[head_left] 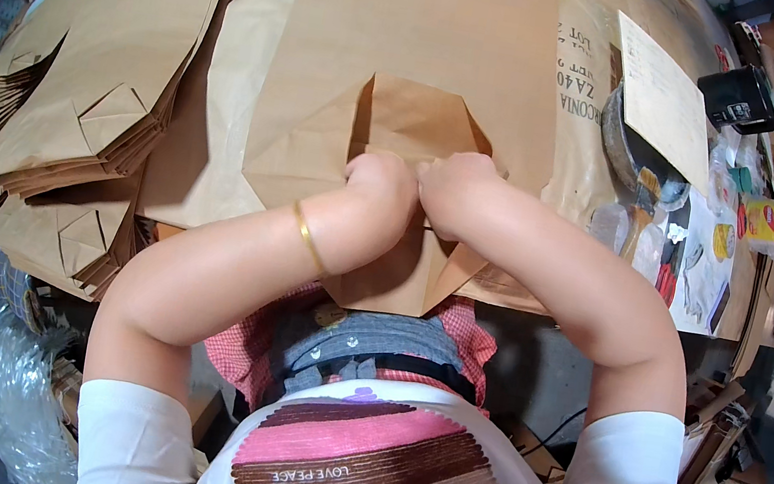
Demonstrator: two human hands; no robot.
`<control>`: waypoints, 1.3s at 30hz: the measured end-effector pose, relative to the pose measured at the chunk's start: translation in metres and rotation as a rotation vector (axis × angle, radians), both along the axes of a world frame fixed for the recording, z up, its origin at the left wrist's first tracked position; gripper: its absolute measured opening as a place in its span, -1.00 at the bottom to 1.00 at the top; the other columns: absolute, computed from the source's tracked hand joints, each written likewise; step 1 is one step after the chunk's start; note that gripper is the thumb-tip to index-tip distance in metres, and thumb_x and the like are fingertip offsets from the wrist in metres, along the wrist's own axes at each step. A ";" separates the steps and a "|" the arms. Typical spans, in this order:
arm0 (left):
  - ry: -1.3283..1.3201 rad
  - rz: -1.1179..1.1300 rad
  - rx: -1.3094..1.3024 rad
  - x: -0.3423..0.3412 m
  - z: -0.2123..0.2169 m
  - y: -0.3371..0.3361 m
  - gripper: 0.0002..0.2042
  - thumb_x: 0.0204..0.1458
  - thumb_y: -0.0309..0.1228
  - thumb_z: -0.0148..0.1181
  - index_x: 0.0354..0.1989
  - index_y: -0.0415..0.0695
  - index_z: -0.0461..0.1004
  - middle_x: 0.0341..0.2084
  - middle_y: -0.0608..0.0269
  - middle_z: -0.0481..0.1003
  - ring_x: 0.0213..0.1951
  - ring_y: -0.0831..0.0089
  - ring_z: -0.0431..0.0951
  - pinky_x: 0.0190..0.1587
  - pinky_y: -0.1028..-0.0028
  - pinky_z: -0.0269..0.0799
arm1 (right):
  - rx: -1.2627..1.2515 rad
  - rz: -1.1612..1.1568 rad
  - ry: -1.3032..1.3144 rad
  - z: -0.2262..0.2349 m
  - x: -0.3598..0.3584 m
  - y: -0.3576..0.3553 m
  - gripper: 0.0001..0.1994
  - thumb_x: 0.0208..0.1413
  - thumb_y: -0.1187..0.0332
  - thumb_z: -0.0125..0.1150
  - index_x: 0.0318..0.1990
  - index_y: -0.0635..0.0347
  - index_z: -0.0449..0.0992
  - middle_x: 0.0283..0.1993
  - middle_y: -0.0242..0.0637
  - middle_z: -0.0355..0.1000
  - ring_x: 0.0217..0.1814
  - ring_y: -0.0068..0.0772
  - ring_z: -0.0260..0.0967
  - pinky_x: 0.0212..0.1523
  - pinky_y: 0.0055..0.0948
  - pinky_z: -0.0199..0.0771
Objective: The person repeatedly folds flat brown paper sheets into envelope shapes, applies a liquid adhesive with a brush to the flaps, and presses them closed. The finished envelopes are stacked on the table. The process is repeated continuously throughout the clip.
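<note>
A large brown kraft paper bag [421, 25] lies flat on the table in front of me, its bottom end toward my body. That end is spread into an angular shape, with one flap [422, 116] standing up on the far side and another hanging over the table's near edge. My left hand [382, 189] and my right hand [456, 190] meet at the middle of this end. Both are closed, knuckles up, gripping the folded paper; the fingertips are mostly hidden. A gold bangle [310, 238] circles my left wrist.
Stacks of folded kraft bags [92, 124] lie at the left. On the right are a white sheet [665, 99] over a round pan [621, 137], a brush [644, 207], a black container [737, 99] and a yellow packet [765, 223]. Clear plastic wrap [13, 396] sits low at left.
</note>
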State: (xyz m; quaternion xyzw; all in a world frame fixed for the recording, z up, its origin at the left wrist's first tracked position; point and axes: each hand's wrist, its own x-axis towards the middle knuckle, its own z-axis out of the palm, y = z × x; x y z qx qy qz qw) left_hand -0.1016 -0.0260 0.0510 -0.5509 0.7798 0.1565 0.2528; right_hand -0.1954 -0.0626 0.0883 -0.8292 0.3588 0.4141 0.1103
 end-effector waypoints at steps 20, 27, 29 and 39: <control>0.682 0.512 0.072 0.112 0.016 0.005 -0.60 -0.26 -0.52 0.18 -0.12 -0.18 0.54 -0.27 -0.01 0.56 -0.21 0.11 0.56 -0.10 0.28 0.46 | 0.170 0.008 -0.786 0.010 -0.094 0.010 -0.87 -0.16 0.43 0.24 -0.43 0.28 0.50 -0.43 -0.11 0.45 -0.34 -0.04 0.44 -0.28 -0.18 0.46; 0.638 0.369 -0.018 0.116 0.021 0.012 -0.65 -0.22 -0.47 0.29 -0.16 -0.22 0.54 -0.25 -0.05 0.54 -0.15 0.05 0.53 -0.07 0.28 0.44 | -0.085 -0.448 -0.485 -0.015 -0.058 -0.008 -0.85 -0.12 0.38 0.32 -0.52 0.28 0.52 -0.49 -0.04 0.42 -0.35 0.03 0.44 -0.30 -0.16 0.45; 0.498 0.504 -0.160 0.094 0.006 0.011 -0.68 -0.20 -0.44 0.31 -0.20 -0.24 0.54 -0.29 -0.07 0.55 -0.17 0.01 0.53 -0.07 0.26 0.44 | -0.333 -0.313 -0.590 -0.027 -0.063 -0.001 -0.87 -0.11 0.40 0.33 -0.49 0.26 0.52 -0.50 -0.08 0.41 -0.37 0.00 0.43 -0.34 -0.17 0.44; 0.513 0.238 -0.022 0.084 0.039 0.017 -0.35 -0.35 -0.30 0.50 -0.01 -0.16 0.34 -0.21 -0.01 0.42 -0.07 0.01 0.44 -0.03 0.20 0.39 | -0.791 -0.248 -0.372 0.025 -0.259 0.059 -0.50 -0.18 0.50 0.19 0.04 0.03 0.49 -0.45 -0.30 0.29 -0.39 -0.22 0.38 -0.40 -0.30 0.45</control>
